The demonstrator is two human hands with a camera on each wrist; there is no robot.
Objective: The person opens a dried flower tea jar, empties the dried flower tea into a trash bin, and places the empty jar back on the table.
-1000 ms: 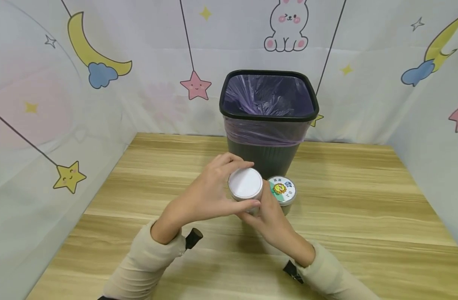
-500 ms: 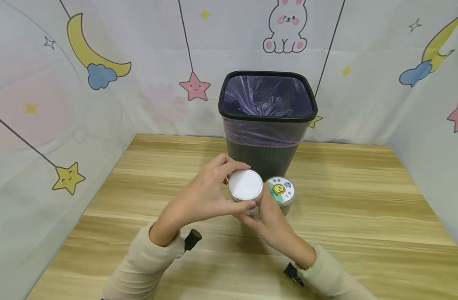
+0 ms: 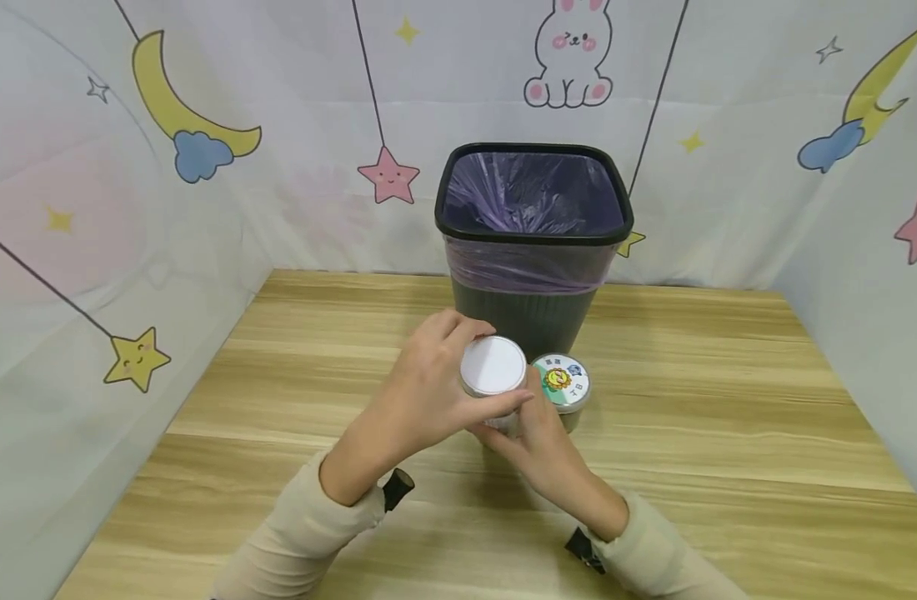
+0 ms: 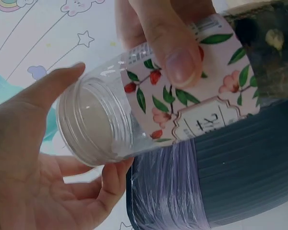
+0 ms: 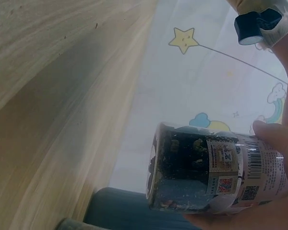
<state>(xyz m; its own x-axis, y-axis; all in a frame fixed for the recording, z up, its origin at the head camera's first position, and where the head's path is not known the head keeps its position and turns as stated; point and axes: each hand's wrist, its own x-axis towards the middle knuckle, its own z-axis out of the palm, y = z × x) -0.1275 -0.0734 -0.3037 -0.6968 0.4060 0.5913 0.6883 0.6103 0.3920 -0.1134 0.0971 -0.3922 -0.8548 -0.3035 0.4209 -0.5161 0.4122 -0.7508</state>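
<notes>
A clear jar (image 4: 192,86) with a pink floral label and dark dried contents is held above the table. My right hand (image 3: 543,437) grips its body, with the thumb across the label in the left wrist view. My left hand (image 3: 428,383) holds the lid (image 3: 493,365) at its rim, thumb on one side and fingers on the other. The lid's top looks white from the head and its threaded side see-through from the left wrist. The jar's dark bottom end shows in the right wrist view. Whether the lid is loose cannot be told.
Just right of my right hand, a second jar (image 3: 567,383) with a sunflower picture on its lid stands on the wooden table (image 3: 729,433). Behind it is a dark bin (image 3: 522,308) lined with a purple bag. Patterned cloth walls (image 3: 316,125) surround the table.
Around the lid, my left hand has turned: its thumb tip has swung right and its wrist has shifted slightly right. The right hand and the jar stay nearly in place.
</notes>
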